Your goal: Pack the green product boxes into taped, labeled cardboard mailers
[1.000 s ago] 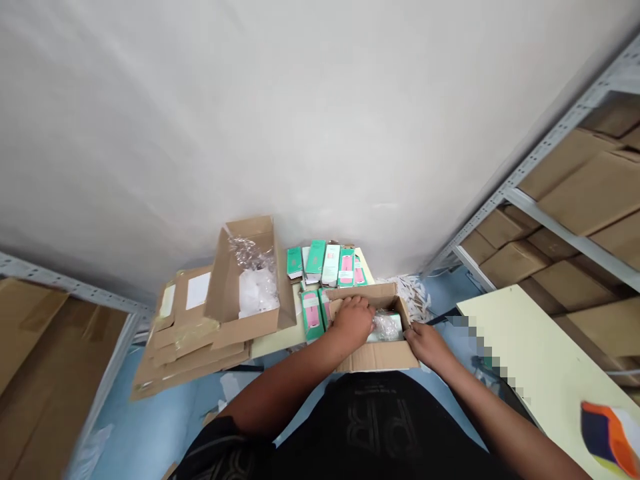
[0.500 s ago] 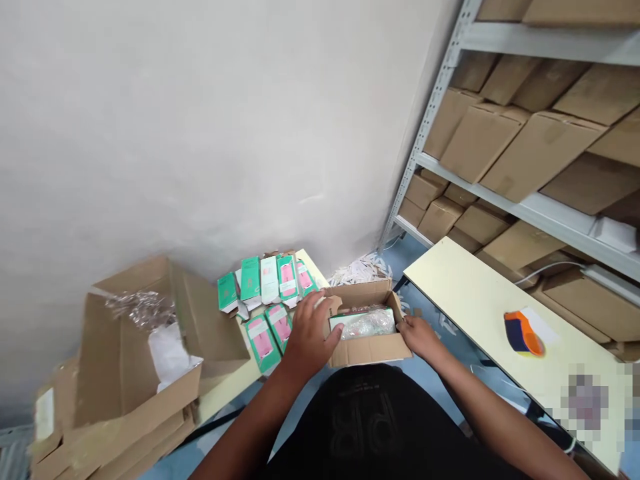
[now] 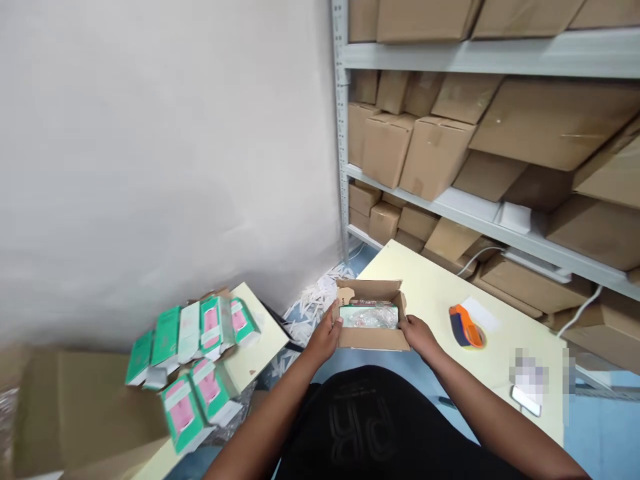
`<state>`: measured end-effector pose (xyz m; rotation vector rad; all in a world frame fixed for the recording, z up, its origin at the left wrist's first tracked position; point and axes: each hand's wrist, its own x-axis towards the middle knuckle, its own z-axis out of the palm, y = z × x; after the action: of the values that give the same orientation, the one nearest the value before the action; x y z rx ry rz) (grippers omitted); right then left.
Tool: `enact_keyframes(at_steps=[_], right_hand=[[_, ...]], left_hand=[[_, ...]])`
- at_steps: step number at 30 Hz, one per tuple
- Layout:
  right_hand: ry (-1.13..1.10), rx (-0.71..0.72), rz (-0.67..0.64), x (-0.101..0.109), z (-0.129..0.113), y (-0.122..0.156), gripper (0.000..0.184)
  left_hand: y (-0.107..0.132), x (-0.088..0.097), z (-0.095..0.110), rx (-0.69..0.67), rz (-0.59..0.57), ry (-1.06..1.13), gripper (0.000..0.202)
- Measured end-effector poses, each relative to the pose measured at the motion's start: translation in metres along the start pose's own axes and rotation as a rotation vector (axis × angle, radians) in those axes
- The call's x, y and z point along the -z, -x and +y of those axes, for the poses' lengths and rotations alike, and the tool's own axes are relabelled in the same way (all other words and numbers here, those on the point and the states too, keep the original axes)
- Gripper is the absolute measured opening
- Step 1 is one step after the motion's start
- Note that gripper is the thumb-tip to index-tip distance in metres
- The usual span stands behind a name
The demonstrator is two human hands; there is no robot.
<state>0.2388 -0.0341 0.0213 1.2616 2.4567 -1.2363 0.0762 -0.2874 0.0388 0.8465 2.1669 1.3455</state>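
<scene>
Between my hands is a small open cardboard box [image 3: 374, 339], held up in front of my body with its flaps spread. My left hand [image 3: 325, 337] grips its left side, thumb toward the inner edge. My right hand [image 3: 419, 335] has hold of the right side near the front corner. Inside the box lies a white-and-green packet in clear bubble wrap [image 3: 370, 315]; what is beneath it is hidden.
Left, a pale table [image 3: 257, 333] bears several green-and-pink cartons [image 3: 180, 410] and a large open cardboard box [image 3: 95, 407]. A second table [image 3: 400, 267] at right holds an orange-and-blue tape dispenser [image 3: 466, 327]. Metal shelves [image 3: 500, 57] carry boxes. Paper strips [image 3: 313, 303] litter the floor.
My view has turned right, and the held box has moved away from the carton table toward the right-hand table. My left hand has shifted from over the box's left edge to gripping its side.
</scene>
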Motion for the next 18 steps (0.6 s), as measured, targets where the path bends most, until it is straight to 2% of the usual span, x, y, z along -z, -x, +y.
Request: enact_keyframes(at_steps=[4, 7, 9, 11, 13, 16, 18], right_hand=[[-0.506, -0.167, 0.143, 0.009, 0.043, -0.025, 0.019], [-0.839, -0.191, 0.383, 0.010, 0.061, -0.040, 0.035], [-0.935, -0.178, 0.546, 0.014, 0.067, -0.049, 0.043], [-0.925, -0.163, 0.668, 0.021, 0.072, -0.058, 0.044], [-0.837, -0.098, 0.691, 0.028, 0.078, -0.066, 0.040], [-0.613, 0.097, 0.574, 0.033, 0.088, -0.076, 0.035], [-0.459, 0.196, 0.488, 0.032, 0.093, -0.080, 0.046]], left_hand=[[-0.058, -0.044, 0.001, -0.055, -0.091, 0.005, 0.065], [-0.102, -0.071, -0.002, -0.096, -0.161, 0.007, 0.065], [-0.134, -0.086, -0.007, -0.125, -0.203, 0.003, 0.065], [-0.167, -0.099, -0.013, -0.162, -0.254, -0.014, 0.064], [-0.203, -0.112, -0.019, -0.214, -0.306, -0.049, 0.063], [-0.254, -0.130, -0.029, -0.279, -0.400, -0.098, 0.063], [-0.284, -0.139, -0.035, -0.308, -0.496, -0.123, 0.064]])
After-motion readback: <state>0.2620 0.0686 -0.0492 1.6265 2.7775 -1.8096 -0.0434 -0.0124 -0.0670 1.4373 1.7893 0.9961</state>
